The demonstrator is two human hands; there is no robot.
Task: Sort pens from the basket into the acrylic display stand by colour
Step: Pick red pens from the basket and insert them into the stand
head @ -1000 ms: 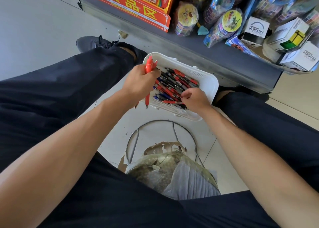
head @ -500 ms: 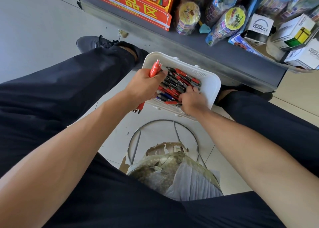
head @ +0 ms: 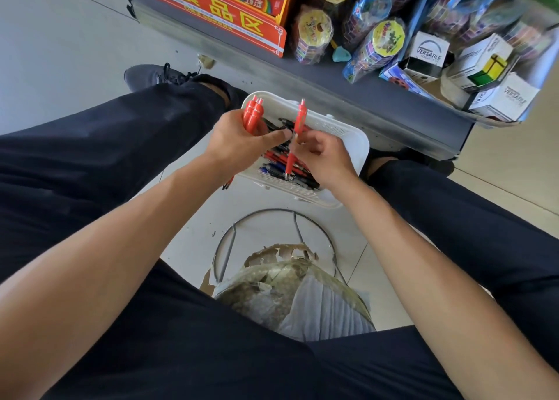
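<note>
Half a second ago the right hand (head: 322, 157) was down among the pens in the white plastic basket (head: 348, 141); now it has lifted clear, pinching one red pen (head: 295, 139) upright beside the left hand (head: 239, 141), which still grips a bundle of red pens (head: 252, 113), so the reds are being gathered for one colour slot. The acrylic display stand is not in view. The basket, perforated and round-cornered, sits on the tiled floor between the feet, holding slim, glossy red, blue and black pens.
</note>
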